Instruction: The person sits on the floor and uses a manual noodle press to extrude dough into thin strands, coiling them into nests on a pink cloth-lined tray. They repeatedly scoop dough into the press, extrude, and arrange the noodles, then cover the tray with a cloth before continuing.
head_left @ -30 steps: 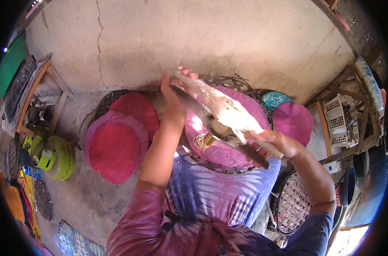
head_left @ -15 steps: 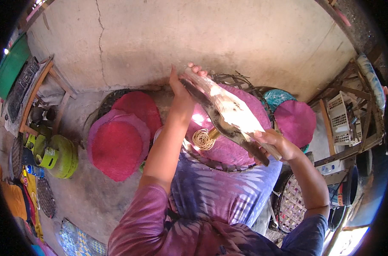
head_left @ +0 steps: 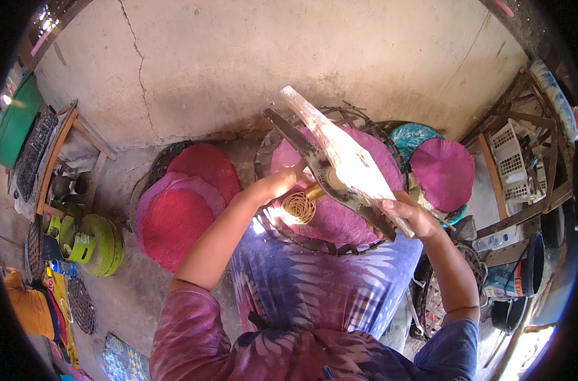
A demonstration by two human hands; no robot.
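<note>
My right hand [head_left: 413, 213] is closed round the near right ends of a two-part wooden hand press. Its upper part is a pale, sunlit board [head_left: 352, 155]; the lower is a darker, worn board [head_left: 293, 134] with a brass tube [head_left: 314, 191] sticking out. My left hand [head_left: 285, 180] is at the side of the dark board by the tube, its fingers bent and partly hidden. Below the tube, a coil of thin pale strands [head_left: 298, 208] lies on a pink round mat [head_left: 340, 225]. The mat rests on a round woven basket [head_left: 263, 152] above my lap.
Red and pink round mats [head_left: 177, 219] lie on the left, with another pink mat [head_left: 442, 174] at right over a teal basin [head_left: 409, 136]. Green gas cylinders [head_left: 98, 244] stand far left. A white plastic basket [head_left: 510, 162] sits in a wooden rack. A cracked wall [head_left: 270, 51] rises behind.
My left hand has left the far upper ends of the boards and come down beside the brass tube. My right hand keeps its grip. The far ends of the boards are now bare.
</note>
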